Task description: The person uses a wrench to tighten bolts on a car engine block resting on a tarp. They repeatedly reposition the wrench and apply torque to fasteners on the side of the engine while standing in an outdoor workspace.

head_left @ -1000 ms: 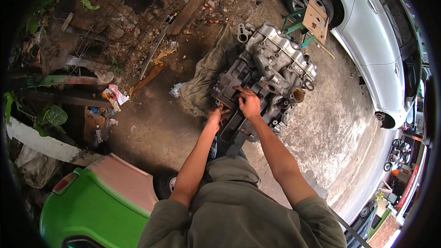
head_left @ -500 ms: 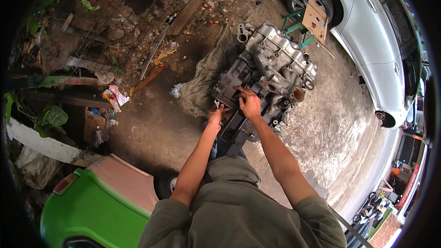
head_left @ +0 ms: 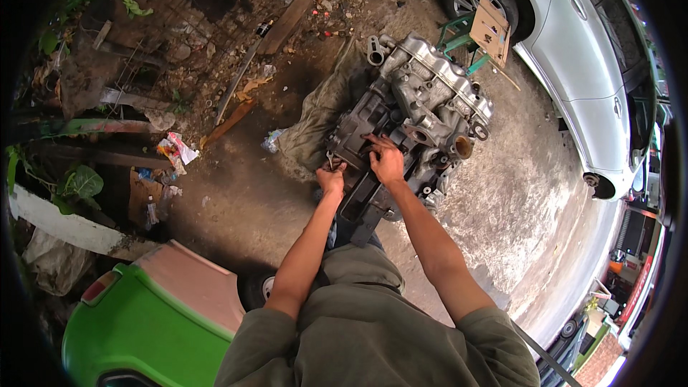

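1. Engine (head_left: 419,111), and it sits low on the ground (head_left: 236,218) right in front of the person, its dark casing (head_left: 350,127) toward the hands, its silver cover (head_left: 448,68) on the far right.
2. Left hand (head_left: 331,178) at the casing's near-left edge: fingers pinched narrow on a small silvery tool (head_left: 330,155), probably a spanner, likely kept short in the grip for control at that edge. Whether its tip meets a bolt, I can't tell.
3. Right hand (head_left: 385,159) lies across the casing, fingers loosely spread, gripping nothing that shows; looks like a steadying touch, or feeling the surface.
4. Grey-green cloth (head_left: 321,113) spreads along the left side, perhaps to keep dirt off; how far it runs underneath is hidden.
5. Direction now: that silver cover's long axis slants from upper left to lower right, while the dark side stretches down toward the person's legs.
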`<state>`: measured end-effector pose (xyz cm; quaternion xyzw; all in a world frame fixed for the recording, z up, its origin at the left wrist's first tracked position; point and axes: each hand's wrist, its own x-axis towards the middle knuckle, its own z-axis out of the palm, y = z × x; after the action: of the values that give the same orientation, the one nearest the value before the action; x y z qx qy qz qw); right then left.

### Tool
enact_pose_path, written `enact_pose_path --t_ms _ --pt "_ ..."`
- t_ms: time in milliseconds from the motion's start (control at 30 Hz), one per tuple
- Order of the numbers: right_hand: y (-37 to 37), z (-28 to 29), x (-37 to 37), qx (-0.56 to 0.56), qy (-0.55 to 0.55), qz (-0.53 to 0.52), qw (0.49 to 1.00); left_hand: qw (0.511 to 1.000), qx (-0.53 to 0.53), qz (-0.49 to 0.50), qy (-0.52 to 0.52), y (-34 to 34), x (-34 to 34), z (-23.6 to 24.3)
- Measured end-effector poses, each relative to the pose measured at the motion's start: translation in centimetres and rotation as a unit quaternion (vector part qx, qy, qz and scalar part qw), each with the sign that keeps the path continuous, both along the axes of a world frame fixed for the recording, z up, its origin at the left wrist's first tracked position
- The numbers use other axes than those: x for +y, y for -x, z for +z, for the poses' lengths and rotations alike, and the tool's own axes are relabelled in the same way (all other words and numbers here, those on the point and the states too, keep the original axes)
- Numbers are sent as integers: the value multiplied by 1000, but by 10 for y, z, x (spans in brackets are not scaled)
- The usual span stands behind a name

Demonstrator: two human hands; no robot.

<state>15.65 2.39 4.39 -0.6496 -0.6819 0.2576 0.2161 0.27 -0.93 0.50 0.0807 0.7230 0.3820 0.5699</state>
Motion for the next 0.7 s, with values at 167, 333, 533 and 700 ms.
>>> enact_pose_path --t_ms 167,333,533,700 --pt "0 -1 0 14 0 -5 1000 999 27 -39 1 2 -1 10" --pt "0 3 -1 11 4 0 1000 997 23 -39 55 9 3 1" --pt "1 7 -2 18 12 -6 1000 996 -81 -38 15 25 0 -8" --pt "2 10 -1 31 30 -23 999 980 -195 -12 34 25 -7 -17"
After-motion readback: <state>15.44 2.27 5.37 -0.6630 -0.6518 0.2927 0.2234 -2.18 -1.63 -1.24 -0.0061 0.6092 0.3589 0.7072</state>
